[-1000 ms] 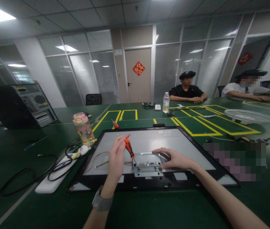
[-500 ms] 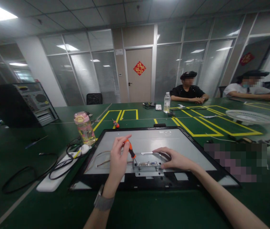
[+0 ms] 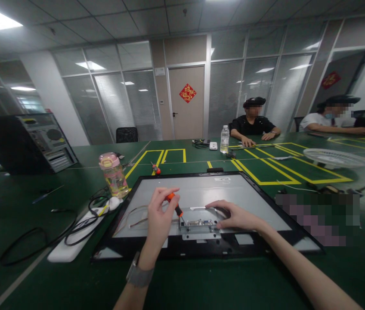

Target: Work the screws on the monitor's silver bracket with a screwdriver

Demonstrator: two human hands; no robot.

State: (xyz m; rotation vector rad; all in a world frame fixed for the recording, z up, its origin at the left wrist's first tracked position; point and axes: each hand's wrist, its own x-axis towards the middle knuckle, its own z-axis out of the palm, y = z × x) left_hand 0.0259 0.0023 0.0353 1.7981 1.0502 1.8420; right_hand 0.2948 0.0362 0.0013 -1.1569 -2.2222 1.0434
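A flat display panel (image 3: 182, 189) with a black frame lies in front of me on the green table. Near its front edge sits a metal bracket (image 3: 198, 236) with a row of connector ports (image 3: 198, 223). My left hand (image 3: 161, 215) has its fingers closed around an orange and black screwdriver (image 3: 178, 210), which is tilted with its tip at the left end of the ports. My right hand (image 3: 239, 216) grips the bracket's right side between thumb and fingers. Thin cables (image 3: 140, 222) run from the bracket toward the left, partly behind my left hand.
On the left are a white power strip (image 3: 69, 247) with black cords, a pink-lidded bottle (image 3: 113, 176) and a black computer case (image 3: 24, 142). Beyond the panel lies a small red screwdriver (image 3: 156, 168). A water bottle (image 3: 224, 140) and two seated people are across the table.
The screwdriver's handle has turned slightly in my left hand, and the fingers have shifted on it. My right hand stays at the bracket. Across the table, one person's hand has moved apart from the other.
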